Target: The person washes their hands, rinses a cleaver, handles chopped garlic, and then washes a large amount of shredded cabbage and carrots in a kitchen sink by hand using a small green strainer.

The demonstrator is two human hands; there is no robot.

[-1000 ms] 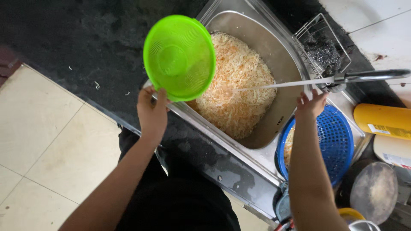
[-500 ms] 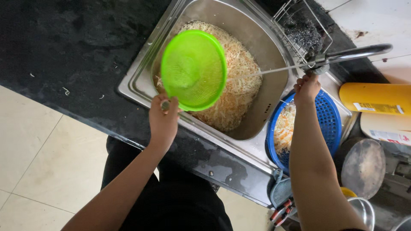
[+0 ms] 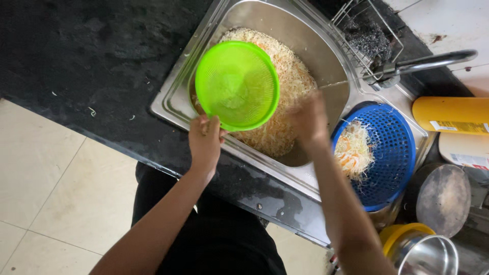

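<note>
The fingers of my left hand (image 3: 205, 142) are curled tight around the near rim of a green strainer (image 3: 237, 84). They pinch the edge so the strainer stands tipped up, with its round bottom facing me. It hangs over the near side of the steel sink (image 3: 326, 102).

My right hand (image 3: 308, 118) is blurry. I cannot tell if its fingers are spread or pressed together. It holds nothing that I can see. It floats over the right side of the sink, just above the shredded vegetables (image 3: 285, 86) and just beside the blue strainer (image 3: 389, 153).

The sink is full of shredded vegetables, pale with small orange bits. The green strainer covers part of the pile.

The blue strainer sits right of the sink. It has a small heap of the same pale and orange shreds (image 3: 352, 150) on its left side.

A tap (image 3: 433, 61) reaches in from the right, above the blue strainer. Behind the sink is a wire rack (image 3: 364, 30) with a dark scrubber (image 3: 372, 38) in it. A yellow bottle (image 3: 451, 114) lies on its side at the far right. A dark round lid (image 3: 443, 198) and a shiny steel pot (image 3: 427, 257) are near the bottom right corner.

The counter (image 3: 91, 66) left of the sink is black, with a few stray shreds on it.
</note>
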